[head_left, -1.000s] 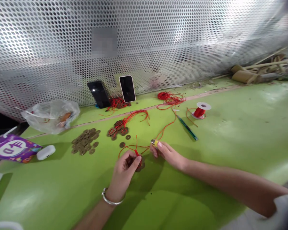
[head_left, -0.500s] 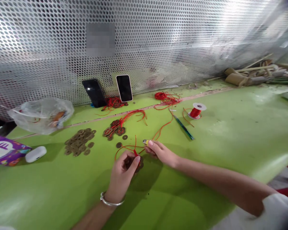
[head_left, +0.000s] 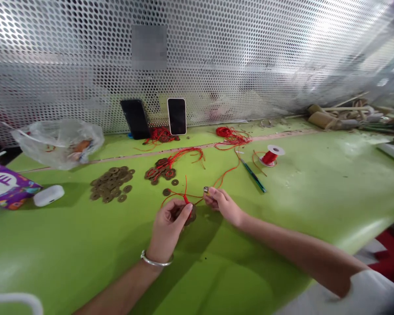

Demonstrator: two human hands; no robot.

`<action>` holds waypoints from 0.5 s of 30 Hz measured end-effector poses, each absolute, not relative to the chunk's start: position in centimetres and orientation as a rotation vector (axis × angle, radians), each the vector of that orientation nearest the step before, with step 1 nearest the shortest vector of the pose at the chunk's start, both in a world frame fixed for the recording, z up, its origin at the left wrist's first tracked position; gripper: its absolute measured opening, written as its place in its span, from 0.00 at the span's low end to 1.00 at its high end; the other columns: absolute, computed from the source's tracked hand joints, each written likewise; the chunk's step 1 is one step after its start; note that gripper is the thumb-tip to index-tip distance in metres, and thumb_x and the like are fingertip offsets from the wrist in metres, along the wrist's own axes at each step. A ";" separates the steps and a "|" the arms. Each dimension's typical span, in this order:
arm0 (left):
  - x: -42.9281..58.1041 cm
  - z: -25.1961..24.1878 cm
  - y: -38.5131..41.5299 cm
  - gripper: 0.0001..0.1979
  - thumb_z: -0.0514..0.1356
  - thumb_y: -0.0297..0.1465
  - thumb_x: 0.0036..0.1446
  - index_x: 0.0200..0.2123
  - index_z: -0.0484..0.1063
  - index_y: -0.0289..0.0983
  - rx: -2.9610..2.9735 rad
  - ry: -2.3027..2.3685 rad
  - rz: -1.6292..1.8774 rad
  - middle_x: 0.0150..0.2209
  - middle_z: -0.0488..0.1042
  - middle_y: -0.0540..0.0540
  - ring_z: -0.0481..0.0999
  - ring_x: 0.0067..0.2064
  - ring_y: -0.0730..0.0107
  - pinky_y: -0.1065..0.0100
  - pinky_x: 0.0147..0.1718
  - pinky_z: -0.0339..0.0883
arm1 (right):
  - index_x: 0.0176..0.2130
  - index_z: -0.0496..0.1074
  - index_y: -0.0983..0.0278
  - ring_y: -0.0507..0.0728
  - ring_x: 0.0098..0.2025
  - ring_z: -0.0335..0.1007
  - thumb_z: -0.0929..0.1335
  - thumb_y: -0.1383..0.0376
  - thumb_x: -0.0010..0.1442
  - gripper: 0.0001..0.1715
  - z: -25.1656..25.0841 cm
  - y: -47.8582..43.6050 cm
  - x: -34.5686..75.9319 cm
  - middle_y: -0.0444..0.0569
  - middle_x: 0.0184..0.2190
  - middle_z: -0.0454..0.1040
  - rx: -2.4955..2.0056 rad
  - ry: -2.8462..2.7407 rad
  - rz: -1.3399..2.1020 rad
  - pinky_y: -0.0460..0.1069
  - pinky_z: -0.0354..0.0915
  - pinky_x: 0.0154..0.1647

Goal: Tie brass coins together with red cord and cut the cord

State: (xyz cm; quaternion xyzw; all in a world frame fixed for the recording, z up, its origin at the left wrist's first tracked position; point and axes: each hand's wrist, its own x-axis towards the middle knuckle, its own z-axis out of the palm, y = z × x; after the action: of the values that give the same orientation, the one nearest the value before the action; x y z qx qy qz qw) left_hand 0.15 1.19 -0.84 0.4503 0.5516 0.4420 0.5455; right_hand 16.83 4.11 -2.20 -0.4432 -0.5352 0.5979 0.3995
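On the green table, near its front edge, your left hand pinches a bunch of coins between thumb and fingers. Red cord is bound at the top of that bunch, with 1 end standing upright and others trailing across the surface. Whether the bunch touches the table, I cannot tell. Your right hand grips a small yellow lighter, metal end out, near the cord but apart from it. Beyond your left hand lie 2 loose coins; farther back sits a cluster of corded coins. Left of these is a coin pile. To the right, a green pen-like tool lies near a spool of red cord. Behind, 2 phones lean by the mesh panel.
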 end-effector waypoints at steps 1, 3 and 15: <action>0.1 -0.8 1.2 0.20 0.66 0.47 0.42 0.27 0.69 0.36 1.054 1.312 1.058 0.20 0.68 0.53 0.62 0.20 0.77 0.76 0.16 0.55 | 0.23 0.54 0.62 0.48 0.22 0.38 0.59 0.43 0.58 0.27 -2.1 4.1 16.8 0.38 0.20 0.46 -1.112 -1.338 1.521 0.46 0.40 0.22; 0.1 -0.7 1.3 0.20 0.67 0.46 0.41 0.27 0.70 0.35 1.031 1.309 1.071 0.20 0.69 0.52 0.63 0.21 0.77 0.77 0.17 0.56 | 0.23 0.53 0.62 0.47 0.21 0.38 0.59 0.43 0.57 0.27 -2.0 4.2 16.7 0.38 0.20 0.46 -1.090 -1.311 1.538 0.46 0.39 0.22; 0.2 -0.4 1.3 0.16 0.68 0.43 0.40 0.26 0.76 0.37 1.039 1.327 1.086 0.20 0.72 0.50 0.63 0.19 0.76 0.75 0.16 0.55 | 0.23 0.54 0.61 0.48 0.22 0.40 0.59 0.42 0.57 0.28 -1.6 3.9 16.7 0.39 0.20 0.47 -1.114 -1.351 1.516 0.47 0.39 0.22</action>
State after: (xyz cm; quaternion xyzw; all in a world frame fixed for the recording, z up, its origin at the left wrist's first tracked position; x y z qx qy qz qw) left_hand 0.20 1.34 -0.39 0.4367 0.5578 0.4565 0.5382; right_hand 16.72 3.89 -1.56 -0.4407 -0.5342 0.5995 0.4012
